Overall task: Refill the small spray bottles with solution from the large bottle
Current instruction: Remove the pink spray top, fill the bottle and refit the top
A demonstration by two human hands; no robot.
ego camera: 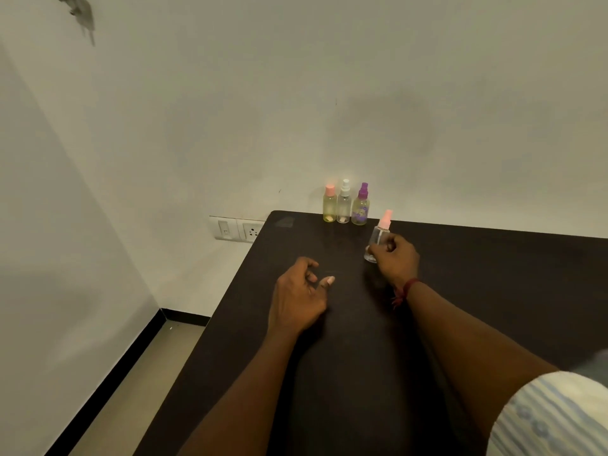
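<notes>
A small clear spray bottle with a pink top stands on the dark table, and my right hand is closed around its lower body. My left hand hovers just over the table to the left, fingers loosely curled and apart, holding nothing. Three small bottles stand in a row at the table's far edge against the wall: a pink-capped one with yellowish liquid, a white-topped spray bottle, and a purple-topped spray bottle. No large bottle is in view.
A wall switch and socket plate sits left of the table's far corner. The table's left edge drops to a beige floor with black skirting. A white wall backs the table.
</notes>
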